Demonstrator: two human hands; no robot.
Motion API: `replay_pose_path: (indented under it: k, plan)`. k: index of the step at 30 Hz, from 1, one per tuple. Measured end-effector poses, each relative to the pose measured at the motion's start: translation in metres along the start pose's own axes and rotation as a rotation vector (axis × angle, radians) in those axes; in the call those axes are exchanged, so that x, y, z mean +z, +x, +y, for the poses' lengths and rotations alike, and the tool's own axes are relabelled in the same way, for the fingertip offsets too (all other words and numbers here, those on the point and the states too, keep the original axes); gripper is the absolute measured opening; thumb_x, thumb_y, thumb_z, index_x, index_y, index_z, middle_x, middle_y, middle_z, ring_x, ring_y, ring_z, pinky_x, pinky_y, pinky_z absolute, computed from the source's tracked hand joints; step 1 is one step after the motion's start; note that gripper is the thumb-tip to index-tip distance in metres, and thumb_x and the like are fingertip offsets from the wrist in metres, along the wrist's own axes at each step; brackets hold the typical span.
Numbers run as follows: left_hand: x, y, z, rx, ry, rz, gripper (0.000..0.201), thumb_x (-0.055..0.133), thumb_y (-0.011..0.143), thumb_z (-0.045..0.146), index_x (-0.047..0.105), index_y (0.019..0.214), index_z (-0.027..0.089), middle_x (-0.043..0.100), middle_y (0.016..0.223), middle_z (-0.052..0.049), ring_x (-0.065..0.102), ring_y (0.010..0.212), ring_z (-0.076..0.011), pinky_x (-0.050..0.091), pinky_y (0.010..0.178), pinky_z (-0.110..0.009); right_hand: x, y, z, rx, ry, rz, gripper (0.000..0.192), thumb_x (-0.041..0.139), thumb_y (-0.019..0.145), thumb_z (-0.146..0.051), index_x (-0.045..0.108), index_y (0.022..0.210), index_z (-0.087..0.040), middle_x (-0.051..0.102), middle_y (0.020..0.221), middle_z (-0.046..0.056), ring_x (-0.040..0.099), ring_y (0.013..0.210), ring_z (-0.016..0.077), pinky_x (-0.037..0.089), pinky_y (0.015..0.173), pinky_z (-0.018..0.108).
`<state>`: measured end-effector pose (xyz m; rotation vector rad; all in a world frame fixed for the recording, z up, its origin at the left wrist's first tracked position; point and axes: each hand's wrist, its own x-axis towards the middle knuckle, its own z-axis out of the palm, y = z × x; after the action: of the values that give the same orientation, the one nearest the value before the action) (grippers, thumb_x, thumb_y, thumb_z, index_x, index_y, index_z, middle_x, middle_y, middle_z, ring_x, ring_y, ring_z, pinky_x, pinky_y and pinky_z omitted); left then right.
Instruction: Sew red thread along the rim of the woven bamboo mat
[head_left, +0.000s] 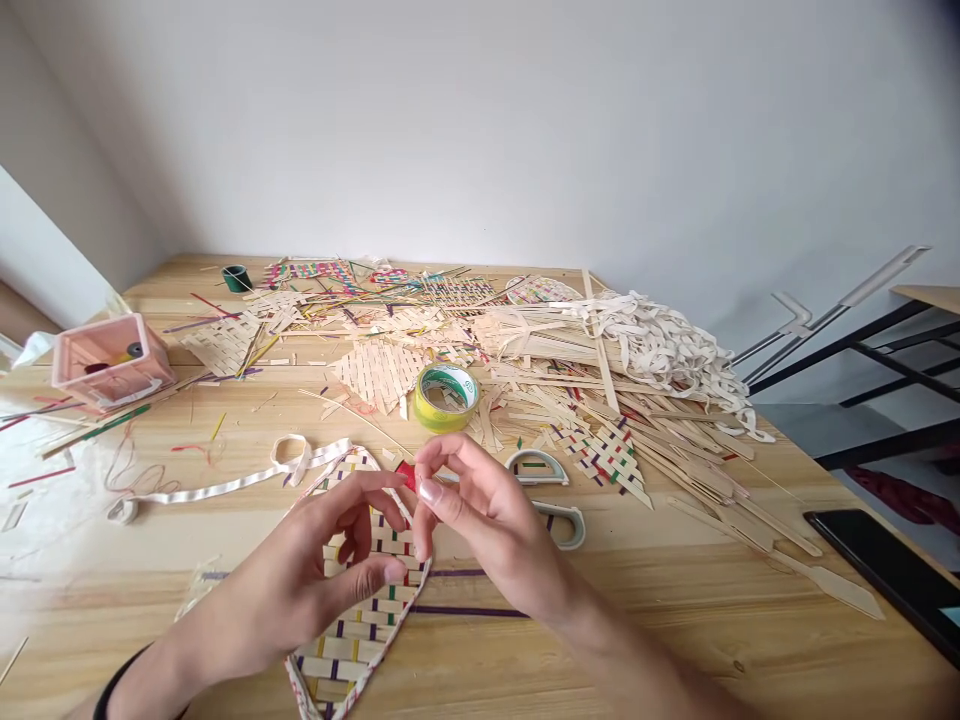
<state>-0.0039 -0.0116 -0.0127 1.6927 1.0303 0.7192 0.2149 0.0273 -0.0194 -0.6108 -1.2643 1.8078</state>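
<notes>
Pinching small red piece (406,474) between both hands: left hand (330,560), right hand (480,515) fingertips closed on it above flat woven bamboo-strip panel (352,640); keep grip light, steady.

Woven mat (352,640) partly covered by left hand (300,580), lower end cropped by frame edge; red piece (406,474) mostly hidden behind fingertips (430,490).

My left hand (330,560) and right hand (480,520) meet over a woven mat (360,640), fingertips pinching a small red piece (406,476) at its upper edge. A white ribbon (225,487) trails away to the left of my fingers. Just beyond them sits a roll of yellow tape (446,396), with a heap of strips (600,350) farther back
</notes>
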Motion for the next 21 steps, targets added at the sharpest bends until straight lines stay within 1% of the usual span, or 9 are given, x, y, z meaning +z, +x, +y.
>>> replay_pose_path:
  k: [2,3,7,9,11,13,16,19,21]
  plan:
    - [-0.001,0.000,-0.001,-0.025,0.029,-0.004,0.025,0.066,0.103,0.046,0.066,0.126,0.037,0.070,0.098,-0.002,0.058,0.072,-0.0169,0.050,0.066,-0.031,-0.001,0.001,-0.002,-0.013,0.009,0.006,0.022,0.074,0.101,-0.037,0.060,0.111,-0.023,0.058,0.100,-0.003,0.070,0.062,0.0081,0.053,0.064,0.026]
    - [-0.001,0.000,-0.002,-0.034,0.042,-0.005,0.025,0.064,0.103,0.047,0.067,0.125,0.036,0.071,0.097,-0.002,0.058,0.073,-0.0175,0.050,0.066,-0.031,-0.001,0.001,-0.002,-0.016,0.015,0.009,0.021,0.074,0.101,-0.036,0.059,0.110,-0.023,0.057,0.101,-0.002,0.071,0.061,0.0075,0.054,0.063,0.026]
    - [-0.002,0.001,-0.005,-0.043,0.126,0.034,0.033,0.058,0.106,0.047,0.066,0.135,0.034,0.068,0.090,-0.003,0.062,0.076,-0.0196,0.050,0.065,-0.031,-0.002,0.002,-0.002,-0.011,0.021,-0.016,0.020,0.072,0.102,-0.034,0.059,0.112,-0.024,0.055,0.106,-0.003,0.074,0.060,0.0062,0.054,0.059,0.021]
    - [-0.002,0.002,-0.003,-0.016,0.188,0.050,0.035,0.055,0.108,0.045,0.065,0.139,0.034,0.067,0.088,-0.003,0.063,0.077,-0.0199,0.050,0.064,-0.030,-0.001,0.001,-0.001,0.001,0.020,-0.039,0.019,0.071,0.103,-0.034,0.058,0.114,-0.024,0.055,0.105,-0.004,0.075,0.061,0.0067,0.053,0.057,0.019]
    - [-0.001,0.002,0.000,0.019,0.238,0.043,0.033,0.052,0.109,0.040,0.066,0.138,0.031,0.068,0.088,-0.003,0.063,0.079,-0.0192,0.050,0.067,-0.030,0.000,0.000,0.001,0.016,0.027,-0.062,0.019,0.070,0.104,-0.034,0.057,0.114,-0.024,0.055,0.103,-0.004,0.076,0.060,0.0066,0.053,0.056,0.018]
    - [0.001,0.004,0.003,0.036,0.252,0.015,0.029,0.049,0.111,0.033,0.069,0.132,0.028,0.069,0.093,-0.002,0.064,0.083,-0.0177,0.051,0.076,-0.029,0.001,0.000,0.004,0.036,0.048,-0.086,0.019,0.069,0.105,-0.034,0.057,0.114,-0.023,0.056,0.101,-0.005,0.076,0.060,0.0065,0.054,0.056,0.017]
    - [0.004,0.006,0.004,0.062,0.241,0.005,0.024,0.048,0.111,0.026,0.072,0.112,0.023,0.069,0.099,-0.003,0.064,0.090,-0.0164,0.051,0.085,-0.028,0.003,-0.001,0.008,0.067,0.079,-0.119,0.020,0.069,0.105,-0.034,0.057,0.116,-0.022,0.057,0.099,-0.005,0.076,0.059,0.0066,0.056,0.057,0.016]
    - [0.007,0.007,0.001,0.096,0.211,0.002,0.025,0.052,0.110,0.024,0.072,0.095,0.020,0.068,0.102,-0.004,0.065,0.094,-0.0165,0.050,0.087,-0.028,0.004,-0.001,0.011,0.076,0.089,-0.143,0.021,0.070,0.104,-0.034,0.056,0.115,-0.022,0.056,0.101,-0.005,0.075,0.059,0.0059,0.056,0.056,0.016]
    - [0.008,0.008,-0.001,0.116,0.182,0.005,0.028,0.053,0.109,0.023,0.072,0.089,0.020,0.068,0.099,-0.003,0.066,0.092,-0.0153,0.050,0.086,-0.027,0.005,-0.001,0.012,0.074,0.087,-0.147,0.021,0.070,0.104,-0.034,0.056,0.115,-0.022,0.056,0.105,-0.004,0.075,0.059,0.0052,0.055,0.055,0.015]
